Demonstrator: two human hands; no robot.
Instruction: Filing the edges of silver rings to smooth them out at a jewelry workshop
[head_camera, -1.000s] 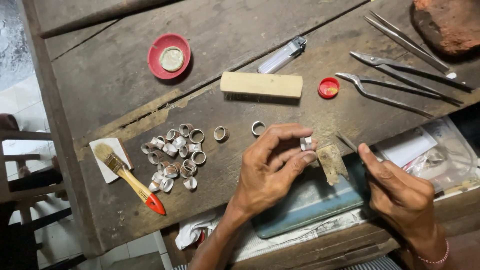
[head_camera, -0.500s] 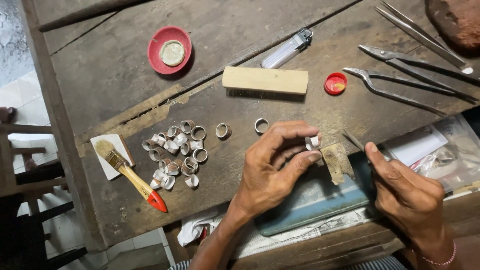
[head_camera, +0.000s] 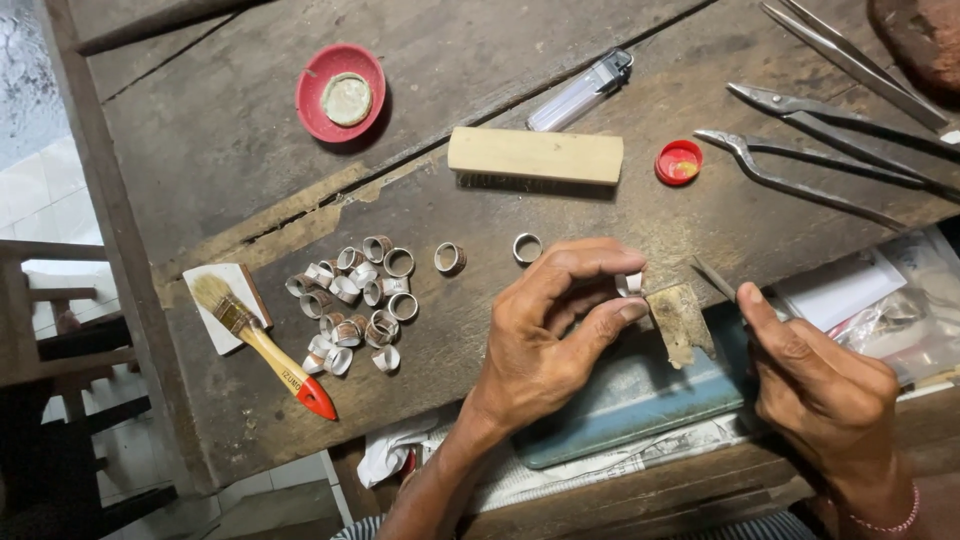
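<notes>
Pinched between thumb and fingertips of the left hand (head_camera: 545, 340), a small silver metal ring band (head_camera: 629, 283) is held at the worn wooden bench peg (head_camera: 681, 322), just above a blue-grey tray (head_camera: 640, 395). Compared w/ half a sec ago, ring and hand are barely shifted; the right hand (head_camera: 815, 385) is now drawn a bit closer, its thin dark metal tool (head_camera: 713, 277) gripped in closed fingers w/ the tip near the peg but apart from the ring, so the work on the ring is judged paused or just about to resume. Left of the hands, a heap of similar silver ring blanks (head_camera: 350, 300) is spread on the scarred wooden workbench (head_camera: 450, 130), w/ two strays nearer. A red-handled paintbrush (head_camera: 262, 345), pale wooden block brush (head_camera: 535, 156), clear lighter (head_camera: 580, 90), red dish (head_camera: 340, 80), red bottle cap (head_camera: 679, 162) & steel pliers and tweezers (head_camera: 820, 150) lie well apart. Nothing is seen blocking the peg.
</notes>
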